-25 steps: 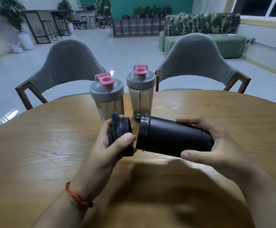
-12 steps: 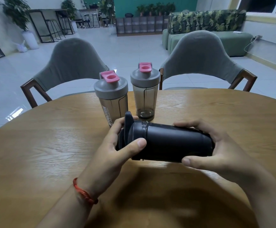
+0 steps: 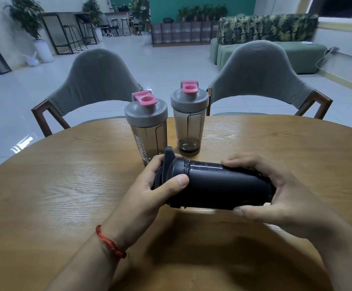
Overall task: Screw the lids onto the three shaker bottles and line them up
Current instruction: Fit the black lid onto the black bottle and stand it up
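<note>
Above the near middle of the wooden table (image 3: pixel 44 196), a black shaker bottle (image 3: pixel 223 187) is lying on its side in mid-air, its mouth pointing left and its base pointing right. The left hand (image 3: pixel 147 194) is wrapping around the black lid (image 3: pixel 170 171) at the mouth, thumb pressing across the collar, while the right hand (image 3: pixel 275 198) is clamping the base end, fingers curling over the top and thumb sitting underneath. Judging by this, the lid is sitting on the mouth and the last of the three screwings is under way; whether the thread is fully home is not something I can tell. Finishing is calling for opposite twists of the two hands until the lid stops, then standing the bottle upright. Farther off, two grey-lidded bottles, the left bottle (image 3: pixel 147 131) and the right bottle (image 3: pixel 188 122), are standing capped and just beside each other, so the black one is likely needing a place in their row.
</note>
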Demonstrator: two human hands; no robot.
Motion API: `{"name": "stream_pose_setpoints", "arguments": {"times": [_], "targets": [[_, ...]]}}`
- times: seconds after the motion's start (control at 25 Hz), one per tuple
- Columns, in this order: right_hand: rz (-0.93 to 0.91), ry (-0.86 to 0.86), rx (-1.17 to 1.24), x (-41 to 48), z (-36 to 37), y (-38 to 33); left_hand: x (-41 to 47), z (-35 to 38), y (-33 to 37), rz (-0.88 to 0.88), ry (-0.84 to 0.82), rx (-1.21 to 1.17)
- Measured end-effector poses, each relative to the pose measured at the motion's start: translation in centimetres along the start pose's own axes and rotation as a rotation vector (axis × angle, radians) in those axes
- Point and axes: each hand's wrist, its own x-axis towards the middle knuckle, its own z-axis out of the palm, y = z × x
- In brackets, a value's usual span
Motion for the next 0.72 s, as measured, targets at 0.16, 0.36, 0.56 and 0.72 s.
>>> {"name": "stream_pose_setpoints", "arguments": {"times": [0.16,0.36,0.56,0.72], "targets": [[0.080,0.014,0.068,0.1,0.0,-0.5,-0.3,0.1,0.1,0.042,0.008,0.038],[0.177,0.018,0.242,0.3,0.1,0.0,-1.1,0.1,0.6,0.159,-0.003,0.186],[0.356,-0.051,0.426,0.3,0.7,-0.1,-1.2,-0.3,0.8,0.214,-0.011,0.215],[0.184,0.117,0.108,0.3,1.1,-0.5,0.2,-0.1,0.1,0.021,0.058,-0.100]]}}
